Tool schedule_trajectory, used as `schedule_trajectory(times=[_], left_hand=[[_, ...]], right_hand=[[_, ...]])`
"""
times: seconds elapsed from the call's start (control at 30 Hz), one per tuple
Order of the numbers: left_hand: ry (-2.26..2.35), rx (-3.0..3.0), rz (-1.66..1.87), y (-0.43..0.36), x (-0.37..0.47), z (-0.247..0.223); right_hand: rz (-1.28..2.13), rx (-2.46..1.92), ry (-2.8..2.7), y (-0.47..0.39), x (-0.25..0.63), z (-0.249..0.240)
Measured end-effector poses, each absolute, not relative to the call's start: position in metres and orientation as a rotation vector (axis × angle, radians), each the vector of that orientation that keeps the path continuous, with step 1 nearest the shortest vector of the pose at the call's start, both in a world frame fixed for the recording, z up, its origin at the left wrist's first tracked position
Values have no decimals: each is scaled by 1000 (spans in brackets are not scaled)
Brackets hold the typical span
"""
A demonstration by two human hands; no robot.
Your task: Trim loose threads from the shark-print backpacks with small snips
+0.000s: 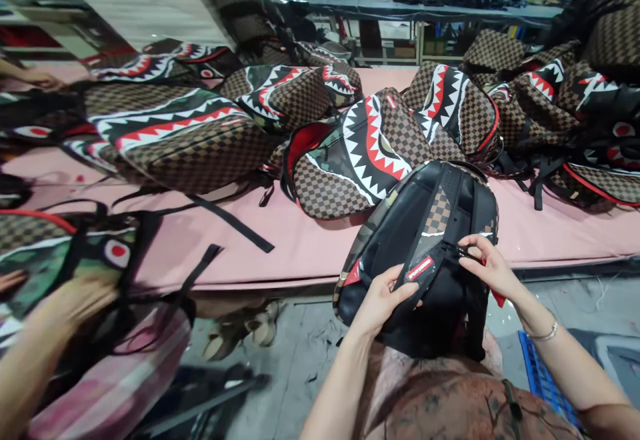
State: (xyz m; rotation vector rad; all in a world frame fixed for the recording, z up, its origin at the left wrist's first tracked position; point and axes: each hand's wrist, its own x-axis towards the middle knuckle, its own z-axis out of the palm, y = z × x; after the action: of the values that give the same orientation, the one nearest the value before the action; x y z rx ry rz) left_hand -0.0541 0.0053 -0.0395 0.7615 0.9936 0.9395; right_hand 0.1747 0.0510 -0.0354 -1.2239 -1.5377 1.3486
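Observation:
A black backpack (385,240) with checkered and camouflage sides leans on my lap against the table edge, its padded back and straps facing me. My left hand (383,300) is closed on a shoulder strap (434,263) near its red label (419,268), thumb on top. Beside the upper part of that strap, my right hand (485,265) pinches a small dark piece that I cannot make out clearly. Something red hangs below the right hand. Right behind this bag, a brown checkered backpack (370,153) with a shark-mouth print lies on the table.
Several similar backpacks (190,127) are piled along the pink table (240,253). At left, a co-worker's hand (85,300) rests on another bag; a further person's hand (43,80) shows beyond. A blue crate (543,377) stands on the floor at right.

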Motion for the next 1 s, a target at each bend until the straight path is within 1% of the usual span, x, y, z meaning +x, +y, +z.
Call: schedule_trajectory(times=[0.13, 0.37, 0.5, 0.73, 1.0], left_hand=[[956, 777, 964, -5, -71, -38], [952, 808, 1013, -19, -86, -44], [937, 818, 1002, -22, -91, -45], [878, 878, 972, -19, -92, -45], [810, 883, 1006, -20, -95, -45]], right_hand=[[1361, -1184, -1751, 57, 176, -19], [1226, -1112, -2101, 79, 153, 2], [1257, -1063, -2238, 84, 144, 12], [1174, -1035, -2379, 83, 131, 21], [1143, -1056, -2388, 86, 132, 25]])
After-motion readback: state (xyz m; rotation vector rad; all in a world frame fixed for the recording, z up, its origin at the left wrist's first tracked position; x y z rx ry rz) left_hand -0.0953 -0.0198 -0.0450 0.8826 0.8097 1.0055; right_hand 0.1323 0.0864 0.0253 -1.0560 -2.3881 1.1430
